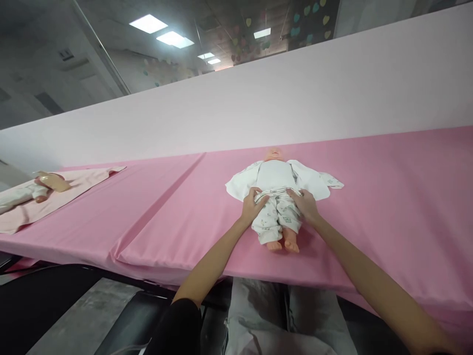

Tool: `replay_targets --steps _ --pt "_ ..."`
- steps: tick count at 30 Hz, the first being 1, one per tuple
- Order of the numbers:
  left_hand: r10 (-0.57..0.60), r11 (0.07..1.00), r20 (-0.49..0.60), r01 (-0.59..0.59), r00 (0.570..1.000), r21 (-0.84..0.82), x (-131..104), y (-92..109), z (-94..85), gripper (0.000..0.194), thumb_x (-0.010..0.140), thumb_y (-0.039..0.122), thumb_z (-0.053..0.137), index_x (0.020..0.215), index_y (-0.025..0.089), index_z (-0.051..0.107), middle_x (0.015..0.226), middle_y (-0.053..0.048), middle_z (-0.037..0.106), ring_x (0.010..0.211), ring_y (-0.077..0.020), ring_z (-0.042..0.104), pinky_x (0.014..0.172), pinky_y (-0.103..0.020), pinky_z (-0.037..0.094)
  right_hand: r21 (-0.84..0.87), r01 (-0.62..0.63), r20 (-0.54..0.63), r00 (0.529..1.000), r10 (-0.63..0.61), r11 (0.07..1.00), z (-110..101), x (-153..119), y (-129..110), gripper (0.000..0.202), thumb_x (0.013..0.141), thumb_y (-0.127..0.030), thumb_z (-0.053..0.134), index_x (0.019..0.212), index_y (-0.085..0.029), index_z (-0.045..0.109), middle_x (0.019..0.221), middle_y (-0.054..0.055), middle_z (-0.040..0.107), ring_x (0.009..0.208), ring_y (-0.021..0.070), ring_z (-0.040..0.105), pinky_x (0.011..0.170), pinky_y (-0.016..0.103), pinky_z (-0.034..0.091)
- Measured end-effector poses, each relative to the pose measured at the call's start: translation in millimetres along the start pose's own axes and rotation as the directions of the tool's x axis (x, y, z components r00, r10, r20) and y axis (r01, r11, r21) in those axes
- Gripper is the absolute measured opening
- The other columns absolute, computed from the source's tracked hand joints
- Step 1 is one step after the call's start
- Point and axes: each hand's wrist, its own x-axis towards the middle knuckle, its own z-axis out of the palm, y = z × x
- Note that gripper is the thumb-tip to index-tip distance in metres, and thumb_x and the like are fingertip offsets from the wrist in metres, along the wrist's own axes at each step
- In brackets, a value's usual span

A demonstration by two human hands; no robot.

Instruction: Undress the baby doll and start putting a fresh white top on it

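A baby doll (274, 155) lies on its back on the pink-covered table, head toward the wall and bare feet toward me. It wears white printed trousers (277, 213) and a white top (275, 175). Under it, an open white jacket (314, 178) spreads out to both sides. My left hand (254, 204) grips the trousers' waistband at the left hip, thumb over the cloth. At the other hip, my right hand (305, 203) has its fingers closed on the same waistband. The fingertips are partly hidden by the fabric.
On the pink tablecloth (166, 212), far left, a second doll (22, 196) in white clothes lies on a pale pink cloth (88, 178). A tan object (55, 181) rests beside it. A white low wall (236, 113) borders the table's back; black chairs (129, 323) stand at the front.
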Motion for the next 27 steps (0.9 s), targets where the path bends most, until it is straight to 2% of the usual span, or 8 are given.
replay_targets --steps 5,8,11,17,21,23,25,27 --pt "0.109 0.991 0.054 -0.112 0.993 0.069 -0.5 -6.2 -4.5 0.032 0.079 0.045 0.053 0.099 0.021 0.046 0.069 0.005 0.045 0.062 -0.0105 0.044 0.061 -0.022 0.034 -0.047 0.219 -0.173 0.959 -0.224 0.975 3.3 -11.7 -1.4 0.042 0.075 -0.054 0.054 0.060 -0.020 0.036 0.058 -0.003 0.042 0.060 0.0128 0.039 0.059 0.026 0.030" --pt "0.119 0.988 0.045 -0.123 0.992 0.099 -0.1 -7.8 -5.5 0.042 0.077 0.047 0.056 0.107 0.021 0.043 0.067 0.006 0.042 0.060 -0.0103 0.041 0.060 -0.022 0.033 -0.012 0.279 -0.236 0.932 -0.274 0.960 5.5 -15.1 0.1 0.039 0.080 -0.052 0.050 0.063 -0.020 0.035 0.057 -0.004 0.042 0.058 0.0128 0.040 0.059 0.025 0.031" --pt "0.080 0.989 0.015 -0.081 0.997 0.121 0.7 -6.0 -5.5 0.052 0.076 0.049 0.056 0.115 0.021 0.035 0.060 0.008 0.033 0.055 -0.0104 0.036 0.057 -0.022 0.030 -0.026 0.270 -0.231 0.935 -0.268 0.963 6.2 -13.5 2.1 0.036 0.083 -0.052 0.044 0.067 -0.021 0.035 0.058 -0.003 0.045 0.059 0.0142 0.042 0.059 0.026 0.032" --pt "-0.027 0.988 0.030 0.022 0.999 0.151 3.8 -2.8 1.3 0.049 0.082 0.051 0.047 0.117 0.019 0.035 0.058 0.007 0.036 0.056 -0.0134 0.043 0.065 -0.026 0.036 -0.244 0.173 0.025 0.985 -0.172 0.954 2.8 6.0 5.5 0.039 0.086 -0.054 0.033 0.068 -0.020 0.040 0.072 0.008 0.056 0.071 0.0212 0.051 0.063 0.030 0.035" --pt "-0.169 0.974 0.067 0.156 0.983 0.167 6.6 2.1 1.8 0.046 0.083 0.051 0.045 0.115 0.019 0.039 0.058 0.005 0.043 0.063 -0.0163 0.050 0.068 -0.029 0.040 -0.332 0.134 0.163 0.983 -0.083 0.934 -2.9 13.1 2.5 0.047 0.088 -0.054 0.027 0.083 -0.014 0.051 0.095 0.019 0.060 0.090 0.0290 0.056 0.073 0.035 0.039" --pt "-0.234 0.965 0.099 0.219 0.967 0.146 2.7 9.4 -6.2 0.049 0.082 0.053 0.046 0.117 0.019 0.040 0.070 0.000 0.053 0.075 -0.0187 0.055 0.074 -0.032 0.042 -0.353 0.102 0.210 0.977 -0.027 0.930 -11.1 6.3 -2.8 0.052 0.088 -0.057 0.026 0.094 -0.012 0.051 0.102 0.021 0.059 0.097 0.0322 0.055 0.079 0.039 0.039" --pt "-0.231 0.971 0.189 0.213 0.955 0.108 -8.2 19.3 -19.5 0.060 0.077 0.055 0.052 0.124 0.020 0.039 0.097 -0.008 0.058 0.095 -0.0222 0.056 0.081 -0.034 0.043 -0.298 0.105 0.304 0.952 -0.010 0.949 -24.4 -9.5 -8.7 0.058 0.085 -0.062 0.031 0.106 -0.011 0.047 0.109 0.021 0.056 0.102 0.0324 0.054 0.082 0.041 0.041" --pt "-0.148 0.988 0.342 0.124 0.928 0.093 -25.8 30.1 -33.2 0.084 0.066 0.055 0.065 0.134 0.021 0.032 0.127 -0.015 0.045 0.115 -0.0274 0.047 0.089 -0.037 0.043 -0.132 0.205 0.458 0.880 -0.124 0.970 -39.9 -33.0 -12.2 0.066 0.079 -0.064 0.044 0.120 -0.013 0.039 0.120 0.018 0.051 0.110 0.0296 0.050 0.086 0.039 0.043"
